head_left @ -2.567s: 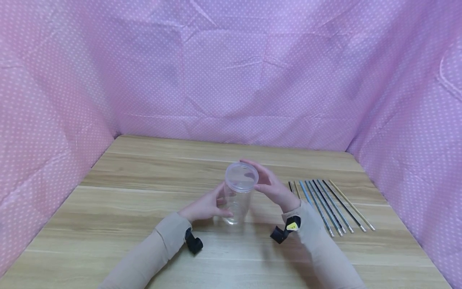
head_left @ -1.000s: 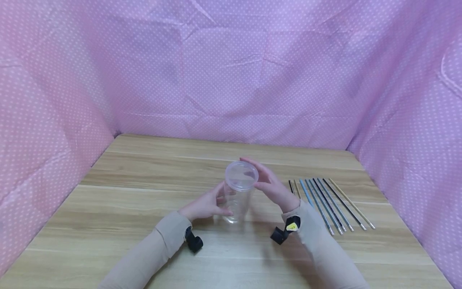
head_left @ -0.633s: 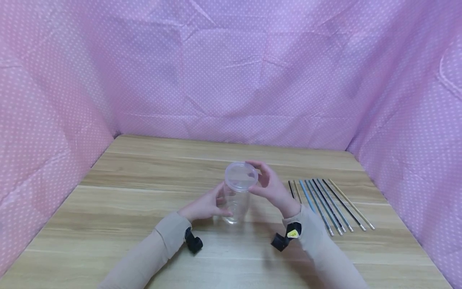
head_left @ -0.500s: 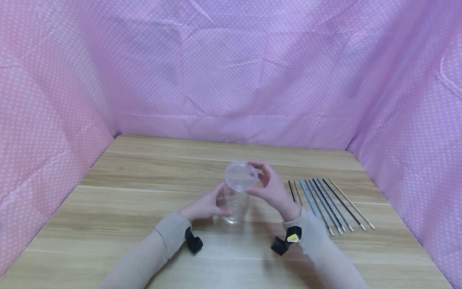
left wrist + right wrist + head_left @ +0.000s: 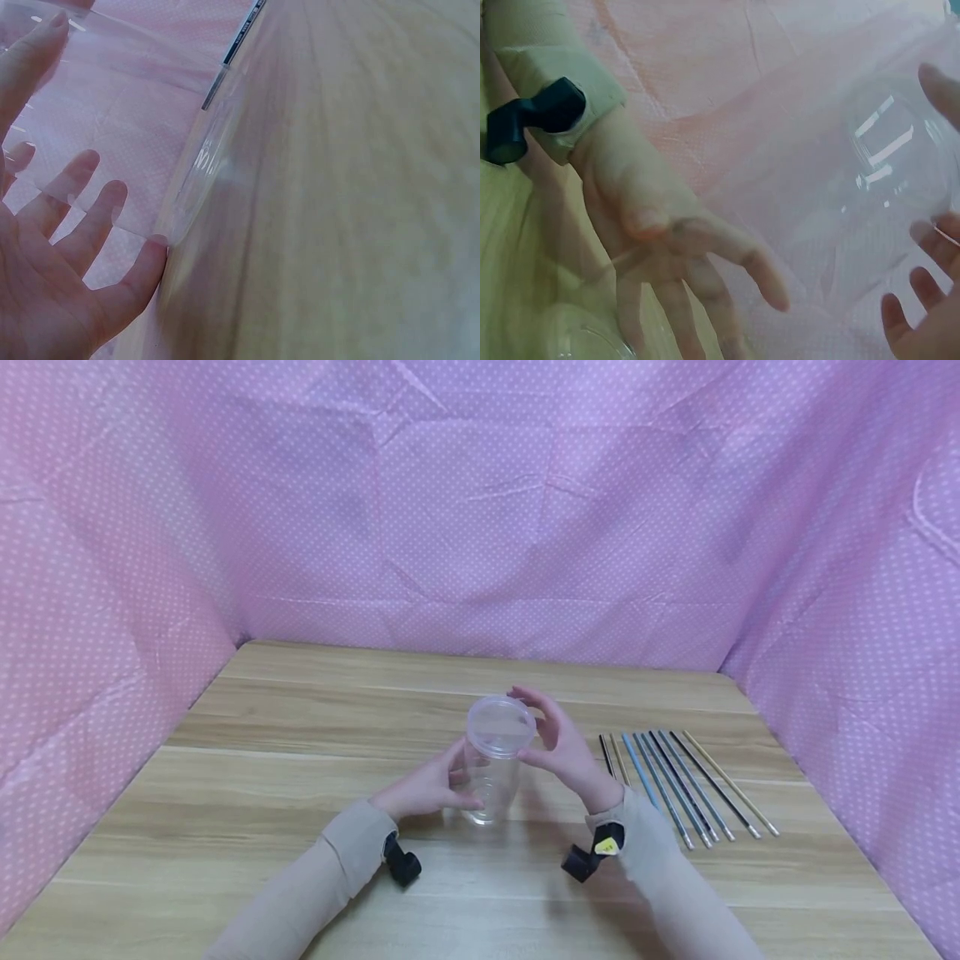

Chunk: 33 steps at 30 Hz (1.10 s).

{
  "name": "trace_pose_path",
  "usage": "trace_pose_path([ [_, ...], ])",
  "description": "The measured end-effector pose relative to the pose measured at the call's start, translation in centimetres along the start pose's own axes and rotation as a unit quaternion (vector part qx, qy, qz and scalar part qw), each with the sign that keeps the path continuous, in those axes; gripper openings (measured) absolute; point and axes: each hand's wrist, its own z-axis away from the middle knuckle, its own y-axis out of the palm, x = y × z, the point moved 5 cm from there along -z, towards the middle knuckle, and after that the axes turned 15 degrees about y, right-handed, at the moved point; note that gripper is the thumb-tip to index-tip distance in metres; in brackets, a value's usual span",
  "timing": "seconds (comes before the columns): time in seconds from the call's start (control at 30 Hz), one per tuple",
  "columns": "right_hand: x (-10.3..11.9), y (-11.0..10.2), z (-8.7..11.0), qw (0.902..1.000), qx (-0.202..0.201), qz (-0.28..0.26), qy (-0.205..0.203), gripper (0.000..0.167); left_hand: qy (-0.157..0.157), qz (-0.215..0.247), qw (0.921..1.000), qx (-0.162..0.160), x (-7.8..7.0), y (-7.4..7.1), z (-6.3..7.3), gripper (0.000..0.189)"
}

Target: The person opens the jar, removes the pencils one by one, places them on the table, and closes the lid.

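A clear plastic cup point(image 5: 495, 777) stands upright on the wooden table in the head view, its wide round rim at the top. My left hand point(image 5: 427, 785) holds it low on the left side, thumb in front and fingers behind. In the left wrist view that same hand point(image 5: 67, 255) has its fingertips against the see-through wall. My right hand point(image 5: 562, 747) is at the right of the rim, thumb tip right at it and fingers loosely bent behind. The right wrist view shows this hand's fingers point(image 5: 922, 289) spread beside the cup point(image 5: 900, 150).
To the right, a fanned row of several pencils point(image 5: 678, 785) in blue, black and natural wood lies on the table point(image 5: 300, 727), partly behind the right sleeve. Pink dotted cloth point(image 5: 465, 527) hangs round the back and sides. Black wrist cameras point(image 5: 402, 862) are on both arms.
The right hand's thumb and fingers have shifted along the rim. Its fingertips are a little farther back and up than half a second ago. The left hand and cup have stayed put.
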Motion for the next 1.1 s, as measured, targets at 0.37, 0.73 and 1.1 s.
trace_pose_path([
  [0.37,-0.38,0.31,-1.03,0.9873,0.152,-0.042,0.02,0.083,-0.001,0.001,1.0,0.002,-0.01,0.17,0.05,0.103],
  [0.73,-0.46,0.2,-1.09,0.994,0.102,-0.026,0.028,0.086,-0.006,-0.006,1.0,0.001,0.35,0.04,0.22,0.103],
  [1.1,0.01,0.46,-0.57,0.9987,-0.006,-0.009,-0.05,0.085,0.004,-0.023,0.9997,-0.007,-0.11,0.03,-0.19,0.1],
])
